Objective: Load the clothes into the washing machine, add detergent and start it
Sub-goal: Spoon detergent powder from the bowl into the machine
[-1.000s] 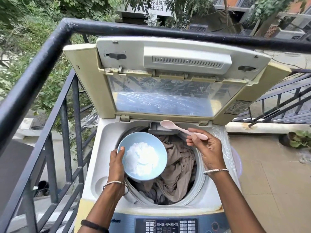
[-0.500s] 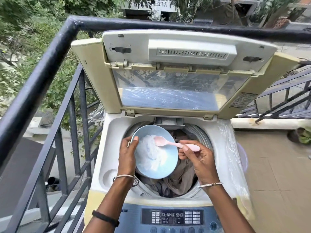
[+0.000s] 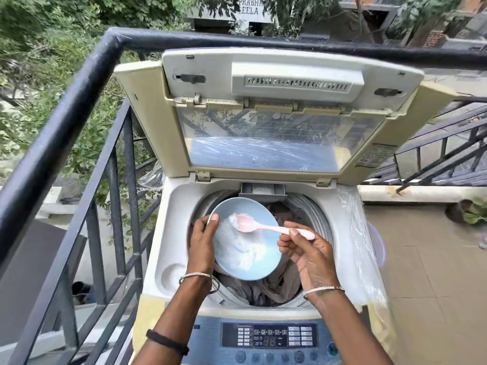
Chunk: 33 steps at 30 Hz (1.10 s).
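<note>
Back from the drawer at the rear of the tub, the pink spoon now dips its head into the white detergent powder. The right hand pinches the spoon's handle near its far end between thumb and fingertips, so the spoon's head lies to the left of that grip. The left hand grasps the pale blue bowl by its left rim, thumb over the edge, and holds it tilted above the open washing machine. Brown clothes lie in the tub below the bowl. The lid stands raised behind, against a black railing. The control panel sits nearest the person.
</note>
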{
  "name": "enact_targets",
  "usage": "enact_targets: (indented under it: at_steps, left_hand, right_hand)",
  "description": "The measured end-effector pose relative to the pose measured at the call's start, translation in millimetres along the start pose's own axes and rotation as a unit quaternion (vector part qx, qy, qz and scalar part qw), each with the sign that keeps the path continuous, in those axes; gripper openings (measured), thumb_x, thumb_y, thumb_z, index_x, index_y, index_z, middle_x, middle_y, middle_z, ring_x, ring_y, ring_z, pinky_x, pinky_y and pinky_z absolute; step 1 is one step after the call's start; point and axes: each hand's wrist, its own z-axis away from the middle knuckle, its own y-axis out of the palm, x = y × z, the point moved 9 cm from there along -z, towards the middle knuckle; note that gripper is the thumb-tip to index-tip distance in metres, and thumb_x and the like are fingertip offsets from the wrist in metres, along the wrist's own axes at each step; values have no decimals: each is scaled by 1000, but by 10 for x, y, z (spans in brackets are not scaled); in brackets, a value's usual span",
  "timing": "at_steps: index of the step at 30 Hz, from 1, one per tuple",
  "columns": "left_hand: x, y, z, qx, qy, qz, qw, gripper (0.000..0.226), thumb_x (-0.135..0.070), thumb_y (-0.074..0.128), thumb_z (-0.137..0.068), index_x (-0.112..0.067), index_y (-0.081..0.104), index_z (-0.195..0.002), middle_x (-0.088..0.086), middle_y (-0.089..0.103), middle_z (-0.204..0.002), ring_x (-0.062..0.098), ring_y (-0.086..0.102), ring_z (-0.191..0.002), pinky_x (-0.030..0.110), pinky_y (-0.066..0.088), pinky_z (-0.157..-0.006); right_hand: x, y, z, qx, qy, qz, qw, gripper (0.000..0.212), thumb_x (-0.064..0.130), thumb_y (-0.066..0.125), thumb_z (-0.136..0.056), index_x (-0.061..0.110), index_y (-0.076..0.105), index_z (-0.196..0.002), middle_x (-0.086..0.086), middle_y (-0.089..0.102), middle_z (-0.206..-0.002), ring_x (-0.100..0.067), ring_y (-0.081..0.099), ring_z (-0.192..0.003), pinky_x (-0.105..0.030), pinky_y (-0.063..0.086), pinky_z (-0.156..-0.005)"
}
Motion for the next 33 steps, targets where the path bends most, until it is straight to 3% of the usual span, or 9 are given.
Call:
enact_targets:
  at_steps: [4,8,13,20,28,33]
  left_hand:
    - [57,-45,-43,-27,-31,30,999,23,-42,57,-92,-20,58,-100,6,62,-103,25,59,-101,45,46,-94]
    - [99,-92,-84,-45,-52,46,997,27,-44,58,-90,-20,57,-99,5,63,-100,27,61,-97,49,47,-95]
    - [138,-94,-148,-47,-70,62,995,17,-38,53,-94,-21,55,-95,3,62,-95,26,61,-94,46,48,-92]
    - [176,-152,-206,-47,-78,67,994,23,-43,55,-92,-21,54,-101,2,61,-99,24,60,-97,40,50,-85]
    - [207,-224,-271,-47,-93,66,992,21,-44,52,-93,-26,56,-101,6,60,-110,29,59,-106,50,48,-96]
    - [190,-199,-284,-47,-89,74,992,22,-43,51,-94,-23,54,-103,5,60,-105,27,59,-101,43,49,-87]
  right_hand:
    - [96,-55,-53,-10,-3,-7,1000,20,2,60,-88,-4,68,-106,-18,69,-75,-23,66,-65,-26,59,-63]
    - [251,-138,-171,-30,-14,-19,999,28,9,66,-79,-1,68,-104,-13,71,-71,-19,68,-61,-23,58,-60]
    - [382,-292,-498,-67,-30,-16,997,18,2,60,-90,0,67,-106,-10,71,-69,-17,68,-60,-22,58,-60]
    - [558,-207,-876,-47,-111,108,987,16,1,62,-90,0,68,-105,-10,70,-71,-16,67,-62,-22,58,-61]
    - [574,-7,-960,37,-164,337,926,20,2,65,-89,16,76,-97,-5,75,-96,-17,68,-81,-36,60,-78]
    - [620,82,-891,76,-216,454,861,31,-1,69,-85,25,77,-99,-5,71,-95,-17,69,-84,-30,56,-79]
